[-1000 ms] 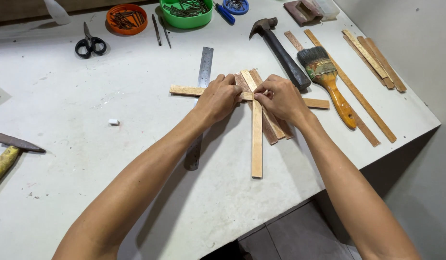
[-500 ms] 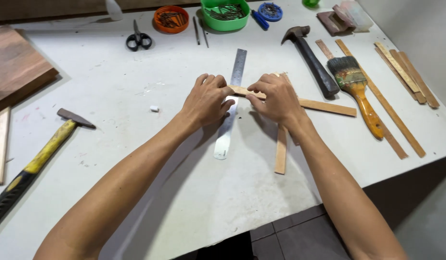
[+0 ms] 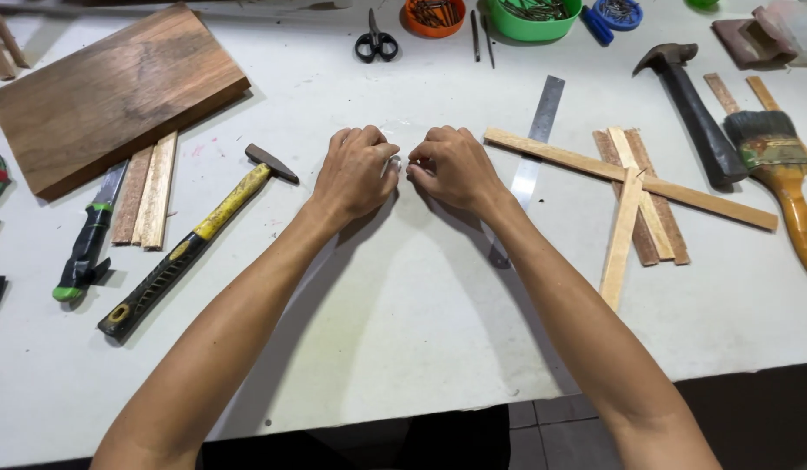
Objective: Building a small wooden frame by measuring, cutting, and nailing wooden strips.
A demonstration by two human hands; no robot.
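2 hands meet mid-table: I see my left hand [image 3: 356, 170] and right hand [image 3: 456, 165] curled, pinching a tiny white piece [image 3: 398, 162] between fingertips, equally near both; its axis I cannot tell.

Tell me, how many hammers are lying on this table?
2. A yellow-handled hammer lies left of the left hand; a dark-handled hammer lies at the far right, beside the paintbrush. Others may sit outside the view.

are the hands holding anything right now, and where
Cannot tell for sure: left hand and right hand meet fingertip to fingertip, pinching something tiny and pale; the wooden strips lie untouched.
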